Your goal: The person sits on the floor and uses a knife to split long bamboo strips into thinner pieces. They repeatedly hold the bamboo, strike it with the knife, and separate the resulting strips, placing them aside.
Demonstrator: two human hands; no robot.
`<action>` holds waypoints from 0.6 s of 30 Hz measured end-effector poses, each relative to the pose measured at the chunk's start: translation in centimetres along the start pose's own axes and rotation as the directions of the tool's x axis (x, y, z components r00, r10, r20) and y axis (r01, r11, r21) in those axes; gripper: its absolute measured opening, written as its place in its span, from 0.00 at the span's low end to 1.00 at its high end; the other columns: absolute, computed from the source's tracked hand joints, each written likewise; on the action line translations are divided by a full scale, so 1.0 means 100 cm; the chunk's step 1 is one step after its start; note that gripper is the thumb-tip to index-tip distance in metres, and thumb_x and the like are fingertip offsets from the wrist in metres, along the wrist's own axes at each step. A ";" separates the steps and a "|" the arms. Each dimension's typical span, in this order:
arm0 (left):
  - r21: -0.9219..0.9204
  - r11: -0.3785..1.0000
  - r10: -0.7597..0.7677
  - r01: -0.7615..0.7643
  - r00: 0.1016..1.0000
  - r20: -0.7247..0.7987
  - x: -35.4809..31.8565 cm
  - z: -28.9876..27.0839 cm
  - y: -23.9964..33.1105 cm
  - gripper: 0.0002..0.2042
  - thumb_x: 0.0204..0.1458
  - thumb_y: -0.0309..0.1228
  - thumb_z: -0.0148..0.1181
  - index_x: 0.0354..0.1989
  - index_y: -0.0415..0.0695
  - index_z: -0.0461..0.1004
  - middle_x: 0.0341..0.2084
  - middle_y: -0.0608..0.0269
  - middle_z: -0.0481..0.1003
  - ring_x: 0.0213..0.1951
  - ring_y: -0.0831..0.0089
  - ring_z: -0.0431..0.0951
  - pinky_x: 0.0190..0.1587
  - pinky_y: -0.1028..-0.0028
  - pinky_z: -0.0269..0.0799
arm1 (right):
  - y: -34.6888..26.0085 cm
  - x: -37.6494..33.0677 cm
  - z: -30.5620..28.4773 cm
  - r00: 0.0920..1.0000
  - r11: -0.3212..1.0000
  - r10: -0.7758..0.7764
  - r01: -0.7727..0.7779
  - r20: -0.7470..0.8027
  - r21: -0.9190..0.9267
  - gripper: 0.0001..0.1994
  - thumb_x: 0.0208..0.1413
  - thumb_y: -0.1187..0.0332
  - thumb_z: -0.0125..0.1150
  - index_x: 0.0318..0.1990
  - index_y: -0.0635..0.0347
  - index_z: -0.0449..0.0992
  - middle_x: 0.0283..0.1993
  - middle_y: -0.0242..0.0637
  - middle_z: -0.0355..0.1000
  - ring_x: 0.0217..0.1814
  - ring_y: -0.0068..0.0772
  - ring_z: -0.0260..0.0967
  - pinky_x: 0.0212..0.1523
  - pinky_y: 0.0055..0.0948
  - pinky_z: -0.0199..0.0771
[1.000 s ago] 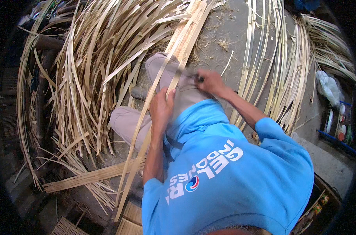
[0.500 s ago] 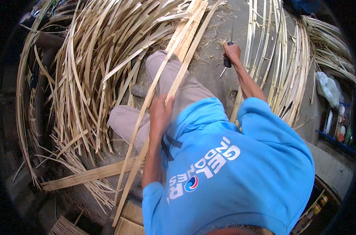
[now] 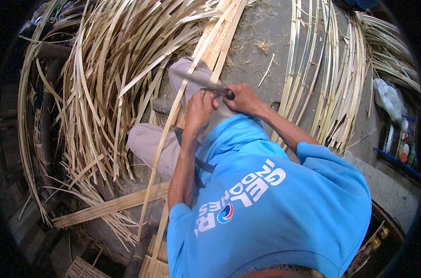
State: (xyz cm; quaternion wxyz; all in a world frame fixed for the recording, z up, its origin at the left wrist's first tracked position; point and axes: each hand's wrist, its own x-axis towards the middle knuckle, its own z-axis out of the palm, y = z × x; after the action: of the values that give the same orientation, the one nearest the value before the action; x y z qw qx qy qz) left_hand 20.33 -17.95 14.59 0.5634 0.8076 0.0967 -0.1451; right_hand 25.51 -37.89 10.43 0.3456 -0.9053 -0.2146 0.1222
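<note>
"What's at left?"
"A knife (image 3: 212, 85), its blurred blade (image 3: 192, 78) pointing left and slightly away, long axis across a bamboo strip (image 3: 219, 68), just beyond the left hand (image 3: 201, 110), whose fingers curl around that strip."
"And right?"
"The right hand (image 3: 243, 99), fingers clasping the knife's handle (image 3: 229, 94)."

Left hand (image 3: 199, 111) is held curled, just beside the right hand (image 3: 243, 99), which is clenched. Left forearm (image 3: 184, 169) is stretched forward; right forearm (image 3: 288, 128) is angled inward, toward the left.
</note>
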 end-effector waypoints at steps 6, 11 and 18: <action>-0.163 0.984 -0.065 0.074 0.996 0.064 -0.041 -0.044 0.005 0.12 0.63 0.33 0.51 0.44 0.38 0.77 0.22 0.68 0.76 0.21 0.83 0.67 0.25 0.78 0.61 | 0.105 0.067 -0.082 0.870 0.890 0.451 -0.456 -0.198 0.023 0.16 0.51 0.61 0.61 0.32 0.69 0.76 0.22 0.47 0.73 0.22 0.37 0.73 0.26 0.41 0.73; -0.149 0.988 -0.045 0.045 0.999 -0.001 -0.024 -0.046 0.003 0.14 0.63 0.34 0.54 0.51 0.38 0.75 0.22 0.69 0.77 0.17 0.86 0.59 0.20 0.81 0.54 | 0.026 0.028 -0.039 0.997 0.998 0.067 -0.068 0.039 0.013 0.18 0.47 0.59 0.64 0.42 0.62 0.79 0.34 0.58 0.76 0.37 0.57 0.77 0.41 0.49 0.76; -0.033 0.994 -0.108 0.105 0.990 -0.086 -0.059 -0.050 0.012 0.20 0.62 0.31 0.55 0.62 0.42 0.72 0.22 0.70 0.73 0.21 0.84 0.69 0.27 0.80 0.63 | 0.052 0.055 -0.044 0.892 0.890 0.452 -0.448 -0.028 0.085 0.18 0.47 0.60 0.64 0.40 0.65 0.80 0.31 0.59 0.76 0.34 0.56 0.77 0.38 0.46 0.77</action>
State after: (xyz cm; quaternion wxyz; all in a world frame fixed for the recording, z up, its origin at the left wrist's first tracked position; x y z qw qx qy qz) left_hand 15.81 -13.68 19.27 0.5613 0.7989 0.1663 -0.1381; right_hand 33.54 -41.29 9.71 0.3469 -0.9193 0.0139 0.1856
